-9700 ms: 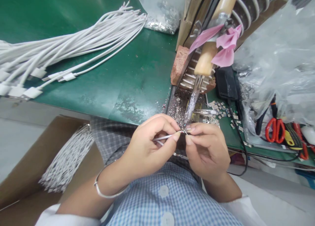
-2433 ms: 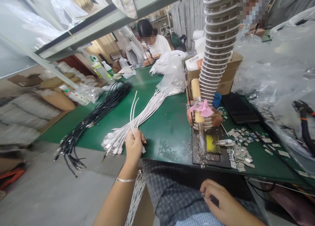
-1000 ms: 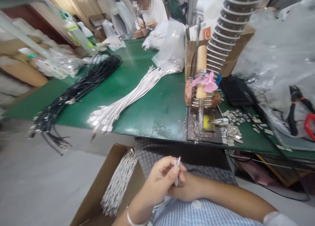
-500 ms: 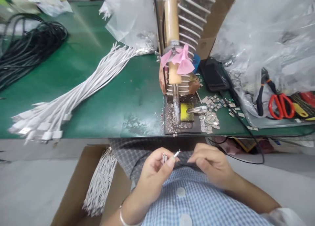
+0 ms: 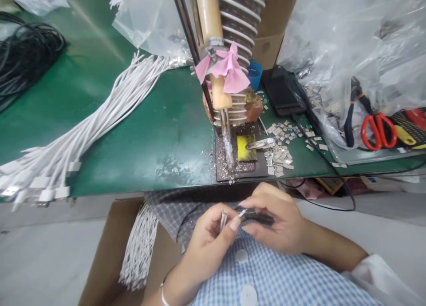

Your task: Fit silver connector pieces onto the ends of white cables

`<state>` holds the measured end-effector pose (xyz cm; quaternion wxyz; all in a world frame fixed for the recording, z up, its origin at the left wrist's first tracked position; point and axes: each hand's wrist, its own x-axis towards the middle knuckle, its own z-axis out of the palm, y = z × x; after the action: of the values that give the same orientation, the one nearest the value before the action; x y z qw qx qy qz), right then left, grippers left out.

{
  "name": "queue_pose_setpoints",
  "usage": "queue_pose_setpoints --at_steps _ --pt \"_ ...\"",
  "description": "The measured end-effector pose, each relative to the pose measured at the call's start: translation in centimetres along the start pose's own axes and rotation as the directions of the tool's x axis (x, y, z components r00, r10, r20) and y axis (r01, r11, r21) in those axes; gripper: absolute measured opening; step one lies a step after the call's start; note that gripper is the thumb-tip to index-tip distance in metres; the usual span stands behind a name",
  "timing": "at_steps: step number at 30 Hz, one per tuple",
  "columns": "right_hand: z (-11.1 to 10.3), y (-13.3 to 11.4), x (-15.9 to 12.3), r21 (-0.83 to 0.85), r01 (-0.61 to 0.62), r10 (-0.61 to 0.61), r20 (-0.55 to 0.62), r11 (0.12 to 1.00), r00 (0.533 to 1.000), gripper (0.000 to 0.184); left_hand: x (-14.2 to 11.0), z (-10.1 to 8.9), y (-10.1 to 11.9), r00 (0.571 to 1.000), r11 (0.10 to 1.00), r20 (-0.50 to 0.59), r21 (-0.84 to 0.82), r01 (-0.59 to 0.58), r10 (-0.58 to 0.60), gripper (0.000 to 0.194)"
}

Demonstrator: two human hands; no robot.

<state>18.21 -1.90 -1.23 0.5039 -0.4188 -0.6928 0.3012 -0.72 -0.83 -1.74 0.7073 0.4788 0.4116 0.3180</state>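
Over my lap, my left hand (image 5: 213,237) is closed on a thin white cable (image 5: 242,213), pinching it between thumb and forefinger so the stripped end points up to the right. More white cable ends (image 5: 224,218) stick up from the curled fingers of that hand. My right hand (image 5: 274,219) is close beside the pinched end, its thumb and forefinger spread apart around the tip. Nothing shows between its fingers. Beyond my hands a soldering iron (image 5: 219,88) with a wooden handle and a pink ribbon hangs tip down over a dark base plate (image 5: 223,172).
A yellow sponge (image 5: 245,148) and small circuit boards (image 5: 281,157) lie near the iron. White cables (image 5: 100,115) cross the green table (image 5: 140,150); black cables (image 5: 28,59) are left. A cardboard box (image 5: 103,248) holds more white cables. Red-handled scissors (image 5: 378,132) and pliers (image 5: 354,106) lie right.
My right hand has moved left to the cable tip, its thumb and forefinger now apart. My left hand keeps its pinch. The camera view has shifted slightly.
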Motion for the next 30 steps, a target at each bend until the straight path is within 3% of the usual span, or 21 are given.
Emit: queue_pose_setpoints --at_steps 5,9,14,19,25,30 --pt "-0.3 0.1 0.2 0.027 -0.032 0.031 0.016 0.999 0.999 0.026 -0.1 0.0 0.3 1.000 0.999 -0.006 0.046 -0.013 0.014 0.025" --pt "-0.2 0.3 0.2 0.016 -0.101 0.101 -0.015 0.995 0.995 0.014 -0.1 -0.1 0.4 1.000 0.997 0.007 0.078 -0.028 0.027 0.024" --pt "-0.1 0.3 0.4 0.071 -0.120 0.115 0.070 0.990 0.991 0.016 -0.1 -0.3 0.4 1.000 0.990 0.003 0.141 -0.011 0.010 0.022" --pt "-0.4 0.2 0.8 0.249 -0.152 0.101 0.206 0.956 0.973 0.030 -0.3 -0.6 1.0 1.000 0.983 0.026 0.186 -0.004 -0.001 0.024" --pt "0.9 0.4 0.7 0.237 -0.063 0.070 -0.021 0.969 0.997 0.032 -0.6 0.1 1.0 0.987 0.990 0.091 -0.042 0.138 -0.134 0.028" --pt "1.7 0.5 0.6 0.228 -0.030 0.059 -0.122 0.973 0.991 0.028 -0.6 1.0 1.1 0.966 0.960 0.021 -0.108 0.260 -0.259 0.037"
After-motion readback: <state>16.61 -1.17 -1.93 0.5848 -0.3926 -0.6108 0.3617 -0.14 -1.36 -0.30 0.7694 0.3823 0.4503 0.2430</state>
